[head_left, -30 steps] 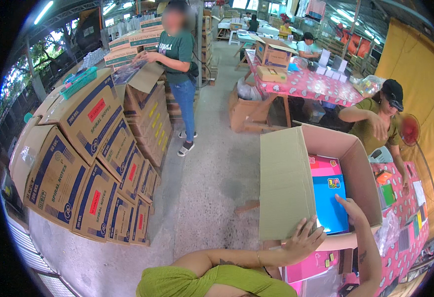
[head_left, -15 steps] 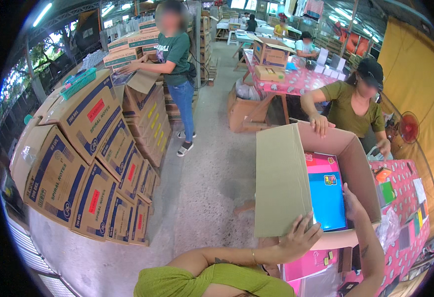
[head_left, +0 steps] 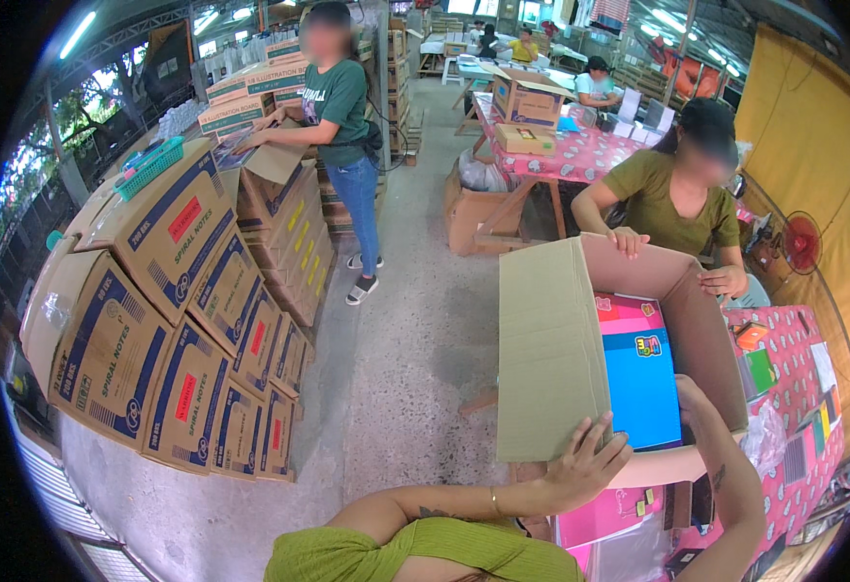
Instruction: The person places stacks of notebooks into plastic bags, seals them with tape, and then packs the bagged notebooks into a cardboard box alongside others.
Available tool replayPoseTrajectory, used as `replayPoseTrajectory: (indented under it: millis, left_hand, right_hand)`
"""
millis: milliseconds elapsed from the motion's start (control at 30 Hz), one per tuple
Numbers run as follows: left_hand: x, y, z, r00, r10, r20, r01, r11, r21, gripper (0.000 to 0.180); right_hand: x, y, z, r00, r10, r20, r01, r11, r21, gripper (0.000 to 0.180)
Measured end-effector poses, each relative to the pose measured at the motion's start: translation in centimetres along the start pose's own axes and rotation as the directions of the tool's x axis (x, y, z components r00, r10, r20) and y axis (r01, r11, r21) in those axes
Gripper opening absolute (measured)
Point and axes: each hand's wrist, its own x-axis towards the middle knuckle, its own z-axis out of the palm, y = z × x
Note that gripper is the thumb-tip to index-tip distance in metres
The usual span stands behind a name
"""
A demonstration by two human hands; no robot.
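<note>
A tall, uncovered cardboard box stands in front of me at the right. Inside lies a blue notebook on top, with a pink notebook showing beyond it. My left hand rests on the box's near left corner, fingers spread over the side flap's edge. Down in the box, my right hand is at the right edge of the blue notebook; its fingertips are hidden. Across from me, a co-worker's hands touch the far rim of the box.
Stacked cardboard cartons fill the left side. A person in a green shirt stands at another carton. On the right, a pink patterned table bears notebooks and plastic. Below the box lie pink items. A red fan stands far right.
My right hand has sunk lower along the notebook's edge, hiding its fingers. The co-worker has leaned left and put the second hand on the box rim. My left hand has barely moved.
</note>
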Motion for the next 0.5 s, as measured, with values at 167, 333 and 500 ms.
replayPoseTrajectory:
  millis: [167,333,500]
  left_hand:
    - [0.0,0.1,0.3,1.000,-0.018,-0.014,0.018,1.000,0.003,0.031]
    - [-0.1,0.2,0.9,0.998,-0.031,-0.056,0.032,0.999,0.018,0.027]
    - [0.0,0.2,1.0,0.999,-0.023,-0.039,0.025,0.999,0.037,0.028]
  right_hand:
    - [-0.1,-0.5,0.9,1.000,0.004,0.004,-0.004,1.000,0.028,0.041]
    - [-0.1,-0.8,1.2,1.000,0.000,0.007,-0.001,0.998,0.066,0.044]
    - [-0.1,-0.6,1.1,1.000,0.006,0.009,-0.007,0.994,0.111,0.048]
